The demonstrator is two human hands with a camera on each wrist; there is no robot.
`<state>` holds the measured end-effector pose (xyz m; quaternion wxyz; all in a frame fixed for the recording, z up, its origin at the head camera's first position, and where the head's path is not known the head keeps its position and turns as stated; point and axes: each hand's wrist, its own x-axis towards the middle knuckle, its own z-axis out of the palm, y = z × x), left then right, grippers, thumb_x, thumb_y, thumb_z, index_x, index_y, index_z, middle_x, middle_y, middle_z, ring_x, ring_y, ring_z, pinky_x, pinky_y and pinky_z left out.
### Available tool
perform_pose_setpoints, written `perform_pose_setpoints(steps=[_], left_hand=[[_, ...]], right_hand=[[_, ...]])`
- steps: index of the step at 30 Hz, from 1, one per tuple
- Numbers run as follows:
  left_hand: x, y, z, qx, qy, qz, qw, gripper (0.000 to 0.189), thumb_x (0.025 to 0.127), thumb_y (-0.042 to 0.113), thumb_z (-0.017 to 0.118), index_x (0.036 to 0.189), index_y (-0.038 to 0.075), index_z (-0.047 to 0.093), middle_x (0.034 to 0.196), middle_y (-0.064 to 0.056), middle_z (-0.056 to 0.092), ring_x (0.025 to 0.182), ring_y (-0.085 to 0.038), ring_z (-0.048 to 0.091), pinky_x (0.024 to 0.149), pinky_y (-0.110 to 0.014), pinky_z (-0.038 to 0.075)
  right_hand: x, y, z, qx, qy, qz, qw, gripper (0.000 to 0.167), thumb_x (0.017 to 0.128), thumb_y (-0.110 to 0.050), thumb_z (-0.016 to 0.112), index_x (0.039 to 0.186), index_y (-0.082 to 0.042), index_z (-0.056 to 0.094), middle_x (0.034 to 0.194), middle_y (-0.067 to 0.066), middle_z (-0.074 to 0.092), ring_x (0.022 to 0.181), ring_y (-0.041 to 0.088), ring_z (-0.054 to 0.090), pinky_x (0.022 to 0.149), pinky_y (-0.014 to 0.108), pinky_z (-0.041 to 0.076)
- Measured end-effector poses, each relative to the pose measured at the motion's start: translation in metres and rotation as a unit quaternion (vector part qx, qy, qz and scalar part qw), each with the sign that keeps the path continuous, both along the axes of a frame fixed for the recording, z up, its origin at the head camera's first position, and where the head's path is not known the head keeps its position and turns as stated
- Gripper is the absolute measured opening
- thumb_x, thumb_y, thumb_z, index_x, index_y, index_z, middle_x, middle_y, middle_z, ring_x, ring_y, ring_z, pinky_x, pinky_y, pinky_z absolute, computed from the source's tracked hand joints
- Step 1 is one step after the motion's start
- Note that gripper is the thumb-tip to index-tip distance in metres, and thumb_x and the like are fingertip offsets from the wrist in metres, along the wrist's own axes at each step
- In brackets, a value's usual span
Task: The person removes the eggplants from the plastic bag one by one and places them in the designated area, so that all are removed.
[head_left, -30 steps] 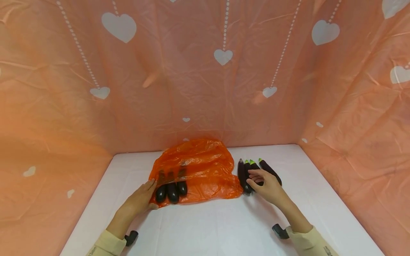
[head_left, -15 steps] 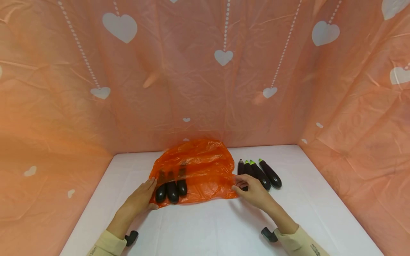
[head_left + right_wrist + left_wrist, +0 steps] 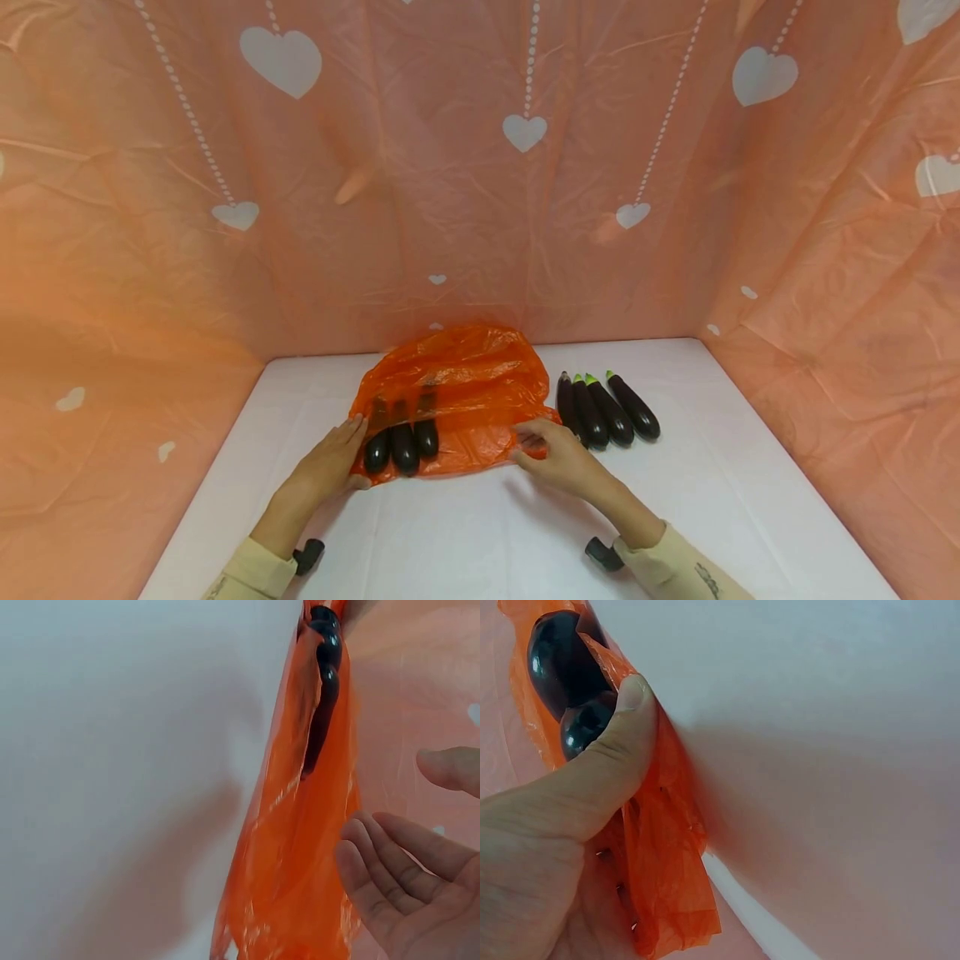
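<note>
An orange plastic bag (image 3: 487, 358) lies on the table, with three dark eggplants (image 3: 405, 450) at its left side. Their stem ends show through the film, and their round ends show at the mouth. My left hand (image 3: 330, 462) rests at the bag's left edge, fingers straight; in the left wrist view its thumb (image 3: 622, 742) presses on the film beside the eggplants. Over the bag's right part hovers my right hand (image 3: 558, 458), fingers slightly bent and thumb apart. In the right wrist view nothing lies between that hand's thumb and fingers (image 3: 397, 862).
Several more eggplants (image 3: 615, 417), some with green stem ends, lie side by side right of the bag. The white table (image 3: 480, 542) has a peach curtain (image 3: 480, 208) with white hearts behind it and at both sides.
My right hand has moved left from over the loose eggplants to over the bag's right part, uncovering those eggplants. The left hand has stayed in place.
</note>
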<state>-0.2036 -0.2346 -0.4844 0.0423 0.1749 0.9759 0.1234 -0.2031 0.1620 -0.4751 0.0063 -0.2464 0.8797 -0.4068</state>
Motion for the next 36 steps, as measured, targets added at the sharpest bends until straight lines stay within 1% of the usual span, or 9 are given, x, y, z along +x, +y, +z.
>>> perform_pose_setpoints(steps=[6,8,14,19,24,29,36], left_hand=[[0.000,0.000,0.001,-0.002,0.001,-0.002,1.0000,0.100,0.082,0.024,0.093,0.155,-0.018,0.040,0.162,-0.036,0.040,0.151,-0.054,0.038,0.124,-0.063,0.034],[0.001,0.000,0.001,-0.003,0.003,-0.003,1.0000,0.099,0.082,0.025,0.093,0.155,-0.018,0.040,0.162,-0.036,0.040,0.151,-0.054,0.038,0.124,-0.063,0.034],[0.003,0.000,0.003,-0.001,0.005,-0.004,1.0000,0.098,0.083,0.025,0.092,0.155,-0.017,0.041,0.162,-0.036,0.041,0.150,-0.054,0.039,0.123,-0.063,0.035],[0.003,0.000,0.002,0.002,0.005,-0.006,1.0000,0.097,0.083,0.025,0.092,0.154,-0.017,0.041,0.162,-0.036,0.040,0.150,-0.054,0.039,0.123,-0.063,0.035],[0.003,0.000,0.001,0.003,0.009,-0.008,0.9999,0.096,0.083,0.025,0.092,0.154,-0.018,0.042,0.161,-0.037,0.041,0.150,-0.054,0.039,0.123,-0.063,0.036],[0.003,0.000,0.001,0.003,0.009,-0.009,0.9999,0.096,0.084,0.025,0.092,0.153,-0.018,0.042,0.161,-0.037,0.041,0.150,-0.054,0.040,0.123,-0.063,0.036],[0.003,0.001,0.002,0.003,0.003,-0.002,1.0000,0.096,0.084,0.025,0.092,0.154,-0.017,0.042,0.162,-0.036,0.040,0.150,-0.054,0.039,0.123,-0.063,0.036]], right_hand=[[-0.001,-0.017,-0.002,0.005,-0.023,0.021,0.9995,0.045,0.100,-0.022,0.079,0.134,0.005,0.070,0.118,0.013,0.074,0.103,0.026,0.070,0.094,0.041,0.062],[-0.002,-0.023,-0.003,0.005,-0.030,0.028,0.9991,0.045,0.100,-0.023,0.078,0.135,0.005,0.070,0.118,0.013,0.074,0.104,0.026,0.070,0.095,0.042,0.062],[-0.004,-0.042,-0.006,0.010,-0.024,0.044,0.9987,0.043,0.098,-0.021,0.080,0.131,0.005,0.071,0.113,0.011,0.075,0.101,0.025,0.070,0.093,0.040,0.062],[-0.007,-0.056,-0.009,0.018,-0.043,0.046,0.9978,0.043,0.097,-0.022,0.081,0.130,0.003,0.073,0.110,0.008,0.074,0.098,0.020,0.067,0.091,0.035,0.061],[-0.012,-0.068,-0.012,0.016,-0.058,0.054,0.9968,0.041,0.098,-0.023,0.080,0.129,0.003,0.073,0.108,0.008,0.074,0.096,0.018,0.067,0.090,0.032,0.061],[-0.015,-0.080,-0.015,0.004,-0.078,0.042,0.9961,0.043,0.098,-0.024,0.081,0.130,0.004,0.073,0.108,0.008,0.075,0.094,0.016,0.067,0.086,0.028,0.060],[-0.017,-0.096,-0.016,-0.002,-0.098,0.008,0.9952,0.047,0.097,-0.030,0.083,0.128,0.003,0.073,0.105,0.006,0.075,0.091,0.014,0.067,0.083,0.030,0.061]])
